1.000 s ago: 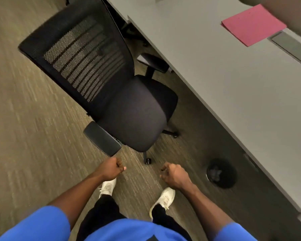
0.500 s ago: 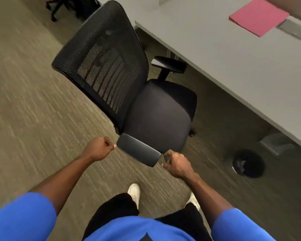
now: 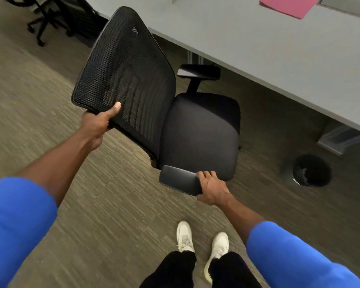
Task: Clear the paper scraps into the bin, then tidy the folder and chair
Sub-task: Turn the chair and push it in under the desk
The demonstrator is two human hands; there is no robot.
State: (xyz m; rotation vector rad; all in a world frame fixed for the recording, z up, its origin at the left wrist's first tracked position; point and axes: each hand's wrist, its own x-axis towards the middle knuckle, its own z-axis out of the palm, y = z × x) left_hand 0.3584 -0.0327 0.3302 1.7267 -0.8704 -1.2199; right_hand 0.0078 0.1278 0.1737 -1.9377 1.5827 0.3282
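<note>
- While the person stands on the carpet [image 3: 92,215] with both arms out, the black office chair [image 3: 197,134] sits in the middle of the frame, its seat turned toward the grey desk [image 3: 268,42] that runs across the upper right.
- Left hand [image 3: 98,123] clasps the lower corner of the mesh backrest [image 3: 123,65], thumb pressed flat on the front of the mesh, fingers wrapped behind the edge.
- Right hand [image 3: 212,188] is closed over the end of the near armrest [image 3: 179,181], fingers curled on top of the pad.
- Far armrest [image 3: 197,72] lies just under the desk's edge.
- Pink folder [image 3: 287,5] rests flat on the desk at the top right of the frame, well apart from both hands.
- Round black bin [image 3: 312,170] stands on the floor at the right, near the desk leg; something pale lies inside, too dim to tell.
- Another chair [image 3: 48,15] shows at the upper left.
- White shoes [image 3: 202,240] are at the bottom centre.
</note>
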